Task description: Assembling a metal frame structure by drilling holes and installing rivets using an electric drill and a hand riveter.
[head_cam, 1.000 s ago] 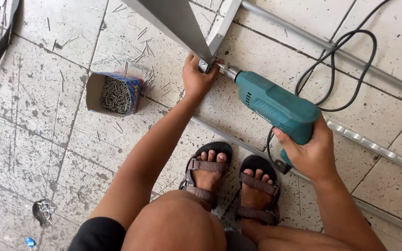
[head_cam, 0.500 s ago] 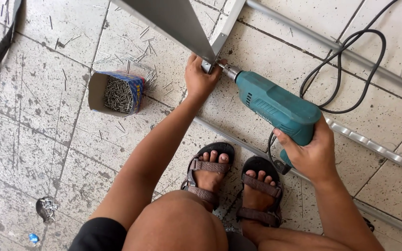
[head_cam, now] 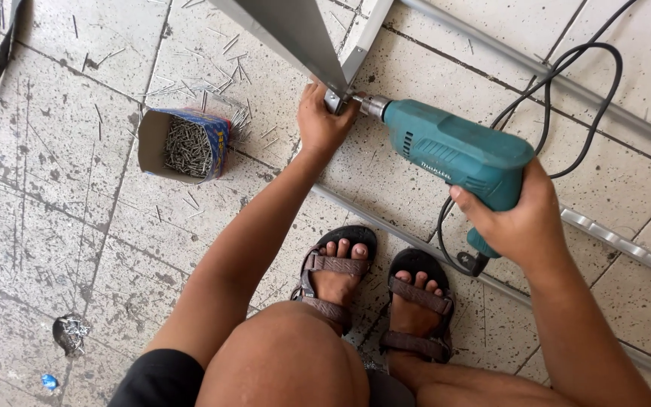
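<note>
Little is shifting since before — left hand (head_cam: 324, 120) is still gripping the frame corner (head_cam: 338, 94), and right hand (head_cam: 518, 218) is wrapping the drill (head_cam: 453, 154), its bit at that corner — box of screws (head_cam: 184, 145) sitting nearby on the floor.

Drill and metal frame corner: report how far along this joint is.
Done: the frame pieces meet at a corner, and the box of screws stands open on the floor tiles.
In hand: the left hand steadies the corner while the right hand holds the teal corded drill, its tip at the joint.
Left: whether the fastener is seated cannot be seen; more metal rails lie unjoined nearby.
</note>
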